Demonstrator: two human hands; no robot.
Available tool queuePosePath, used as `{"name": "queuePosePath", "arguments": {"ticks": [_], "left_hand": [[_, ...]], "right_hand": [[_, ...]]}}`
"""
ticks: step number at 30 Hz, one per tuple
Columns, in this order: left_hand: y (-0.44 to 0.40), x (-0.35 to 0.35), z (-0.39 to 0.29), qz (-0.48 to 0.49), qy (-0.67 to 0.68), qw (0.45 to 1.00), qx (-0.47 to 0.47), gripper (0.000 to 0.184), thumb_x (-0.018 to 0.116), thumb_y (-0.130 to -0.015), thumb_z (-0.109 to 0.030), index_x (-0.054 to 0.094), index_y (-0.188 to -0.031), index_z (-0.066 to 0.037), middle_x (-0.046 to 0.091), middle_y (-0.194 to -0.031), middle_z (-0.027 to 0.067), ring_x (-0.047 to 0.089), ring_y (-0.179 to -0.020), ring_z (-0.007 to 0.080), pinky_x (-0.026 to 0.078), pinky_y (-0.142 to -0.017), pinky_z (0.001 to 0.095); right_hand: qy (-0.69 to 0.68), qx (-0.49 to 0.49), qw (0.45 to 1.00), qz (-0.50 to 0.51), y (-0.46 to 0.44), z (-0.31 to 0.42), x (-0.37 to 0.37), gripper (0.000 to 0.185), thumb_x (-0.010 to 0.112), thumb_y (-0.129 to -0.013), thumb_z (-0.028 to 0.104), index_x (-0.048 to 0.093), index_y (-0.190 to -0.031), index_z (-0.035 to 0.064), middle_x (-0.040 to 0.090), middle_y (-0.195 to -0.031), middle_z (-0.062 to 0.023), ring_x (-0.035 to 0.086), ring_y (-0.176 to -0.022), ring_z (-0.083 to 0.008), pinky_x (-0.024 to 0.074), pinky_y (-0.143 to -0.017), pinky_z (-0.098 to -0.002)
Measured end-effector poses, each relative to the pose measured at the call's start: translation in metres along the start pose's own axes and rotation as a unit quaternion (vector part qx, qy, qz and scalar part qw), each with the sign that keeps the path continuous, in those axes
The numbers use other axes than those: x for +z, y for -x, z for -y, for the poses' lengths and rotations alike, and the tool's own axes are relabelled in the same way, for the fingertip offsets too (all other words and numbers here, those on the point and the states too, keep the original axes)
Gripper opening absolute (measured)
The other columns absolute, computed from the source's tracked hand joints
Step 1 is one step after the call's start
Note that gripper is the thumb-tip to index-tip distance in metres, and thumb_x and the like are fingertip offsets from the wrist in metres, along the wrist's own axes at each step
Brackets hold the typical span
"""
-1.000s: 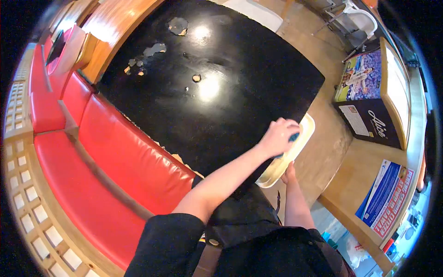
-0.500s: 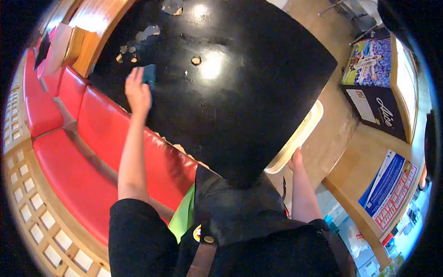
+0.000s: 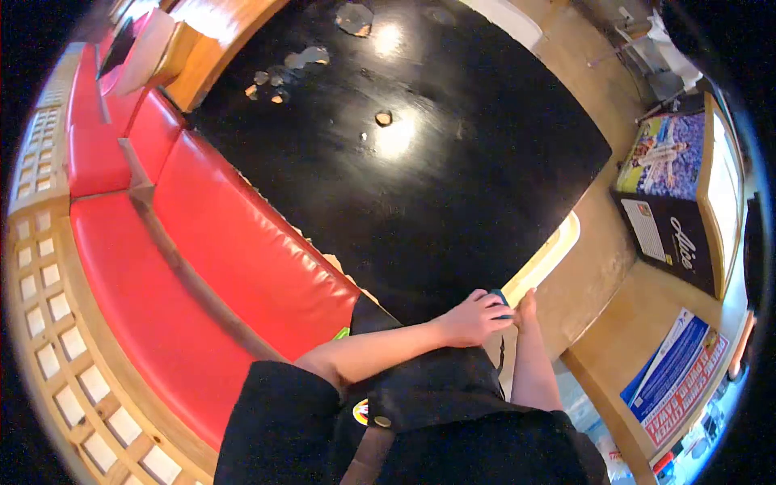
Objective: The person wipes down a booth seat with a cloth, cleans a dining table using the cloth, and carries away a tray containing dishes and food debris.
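Below the near right edge of the black table [image 3: 339, 186], my right hand [image 3: 527, 305] grips the end of a cream-coloured tray [image 3: 552, 257]. The tray lies along the table's edge, partly hidden under it. My left hand [image 3: 473, 320] is closed around a dark teal cleaning cloth [image 3: 501, 302], mostly covered by my fingers. It is at the same corner, close beside my right hand and over the tray's near end. The tabletop has wet-looking streaks and several worn patches where its black surface has peeled.
A red padded bench [image 3: 234, 218] runs along the table's left side, with a wooden lattice [image 3: 73, 356] behind it. On the right stand a printed box [image 3: 671, 194] and a wooden counter [image 3: 602, 376] with a blue-and-red sign [image 3: 679, 376].
My left hand has swept from the table's left side across to the near right corner, bringing the cleaning cloth to the tray. My right hand stays on the tray. The view has shifted slightly.
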State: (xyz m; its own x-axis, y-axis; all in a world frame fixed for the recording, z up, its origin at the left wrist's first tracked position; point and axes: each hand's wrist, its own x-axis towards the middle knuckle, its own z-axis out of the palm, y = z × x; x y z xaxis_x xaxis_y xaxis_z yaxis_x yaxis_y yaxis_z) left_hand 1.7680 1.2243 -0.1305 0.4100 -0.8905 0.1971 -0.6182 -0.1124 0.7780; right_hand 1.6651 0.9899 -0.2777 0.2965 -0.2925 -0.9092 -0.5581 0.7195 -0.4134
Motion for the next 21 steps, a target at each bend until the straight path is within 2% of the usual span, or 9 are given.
{"name": "queuePosePath", "arguments": {"ticks": [1, 4, 6, 9, 12, 14, 18, 20, 21], "left_hand": [[-0.013, -0.009, 0.0, -0.027, 0.084, 0.995, -0.048, 0.041, 0.059, -0.067, -0.008, 0.06, -0.108, -0.012, 0.053, -0.12, 0.0047, 0.047, -0.112, 0.0253, 0.038, -0.091, 0.0416], [-0.022, -0.069, 0.012, -0.188, 0.065, 0.974, -0.112, 0.045, 0.056, -0.062, -0.002, 0.062, -0.105, -0.012, 0.056, -0.114, 0.0075, 0.051, -0.107, 0.0275, 0.04, -0.092, 0.0412], [-0.011, -0.123, 0.041, -0.317, -0.023, 0.94, -0.127, 0.046, 0.051, -0.058, 0.003, 0.064, -0.101, -0.01, 0.058, -0.11, 0.0104, 0.053, -0.104, 0.0296, 0.04, -0.094, 0.0413], [0.037, -0.208, 0.085, -0.454, -0.15, 0.835, -0.272, 0.046, 0.045, -0.061, 0.007, 0.066, -0.099, -0.008, 0.056, -0.113, 0.012, 0.05, -0.11, 0.0287, 0.038, -0.099, 0.0372], [0.108, -0.272, 0.142, -0.496, -0.294, 0.724, -0.378, 0.044, 0.046, -0.072, 0.004, 0.06, -0.112, -0.007, 0.048, -0.122, 0.0155, 0.045, -0.117, 0.0318, 0.038, -0.098, 0.0391], [0.155, -0.299, 0.193, -0.548, -0.345, 0.667, -0.368, 0.041, 0.05, -0.08, -0.005, 0.054, -0.121, -0.007, 0.046, -0.125, 0.0193, 0.042, -0.119, 0.0349, 0.034, -0.101, 0.0412], [0.217, -0.34, 0.295, -0.475, -0.336, 0.558, -0.591, 0.058, 0.045, -0.091, -0.038, 0.038, -0.133, 0.001, 0.037, -0.134, 0.0276, 0.038, -0.123, 0.0401, 0.028, -0.104, 0.0444], [0.185, -0.372, 0.298, -0.412, -0.354, 0.492, -0.681, 0.056, 0.042, -0.091, -0.038, 0.042, -0.127, 0.005, 0.043, -0.127, 0.0309, 0.043, -0.117, 0.0415, 0.035, -0.098, 0.0451], [0.176, -0.385, 0.308, -0.396, -0.385, 0.504, -0.664, 0.052, 0.043, -0.091, -0.035, 0.046, -0.123, 0.006, 0.046, -0.122, 0.03, 0.046, -0.113, 0.0413, 0.038, -0.094, 0.0461]], "right_hand": [[-0.014, -0.024, 0.999, 0.035, 0.001, -0.003, -0.003, 0.065, 0.016, -0.094, 0.054, 0.032, -0.136, 0.0075, 0.042, -0.134, -0.0121, 0.043, -0.12, -0.0313, 0.0359, -0.102, -0.0461], [0.038, -0.054, 0.996, 0.058, -0.027, -0.011, -0.023, 0.066, 0.017, -0.094, 0.055, 0.03, -0.137, 0.0079, 0.04, -0.136, -0.0112, 0.041, -0.123, -0.0312, 0.0346, -0.103, -0.0465], [-0.085, -0.05, 0.992, 0.081, -0.011, -0.009, -0.006, 0.066, 0.017, -0.093, 0.056, 0.024, -0.141, 0.0106, 0.034, -0.142, -0.0105, 0.035, -0.128, -0.0322, 0.0299, -0.106, -0.0484], [-0.065, -0.052, 0.992, 0.09, -0.052, -0.027, -0.048, 0.065, 0.017, -0.093, 0.056, 0.024, -0.141, 0.0118, 0.033, -0.142, -0.0103, 0.035, -0.127, -0.0327, 0.0292, -0.106, -0.0483], [-0.091, -0.059, 0.991, 0.076, -0.044, -0.026, -0.034, 0.066, 0.018, -0.093, 0.056, 0.024, -0.141, 0.0117, 0.033, -0.142, -0.0103, 0.036, -0.126, -0.0331, 0.0306, -0.105, -0.0487], [-0.07, -0.015, 0.997, 0.015, -0.025, -0.014, -0.015, 0.065, 0.018, -0.094, 0.056, 0.024, -0.141, 0.0116, 0.033, -0.142, -0.0113, 0.036, -0.127, -0.0328, 0.0309, -0.105, -0.0482], [-0.035, -0.013, 0.997, -0.062, -0.016, -0.014, -0.014, 0.067, 0.018, -0.093, 0.056, 0.024, -0.141, 0.0094, 0.032, -0.142, -0.0137, 0.035, -0.128, -0.0327, 0.0303, -0.106, -0.0473], [-0.058, 0.005, 0.997, -0.056, -0.023, -0.018, -0.021, 0.068, 0.019, -0.093, 0.057, 0.024, -0.141, 0.0081, 0.032, -0.142, -0.0148, 0.035, -0.128, -0.0326, 0.0296, -0.106, -0.0473], [-0.054, 0.002, 0.997, -0.052, -0.025, -0.021, -0.023, 0.071, 0.018, -0.092, 0.059, 0.023, -0.141, 0.007, 0.032, -0.141, -0.0153, 0.035, -0.128, -0.0328, 0.0285, -0.107, -0.0473]]}}
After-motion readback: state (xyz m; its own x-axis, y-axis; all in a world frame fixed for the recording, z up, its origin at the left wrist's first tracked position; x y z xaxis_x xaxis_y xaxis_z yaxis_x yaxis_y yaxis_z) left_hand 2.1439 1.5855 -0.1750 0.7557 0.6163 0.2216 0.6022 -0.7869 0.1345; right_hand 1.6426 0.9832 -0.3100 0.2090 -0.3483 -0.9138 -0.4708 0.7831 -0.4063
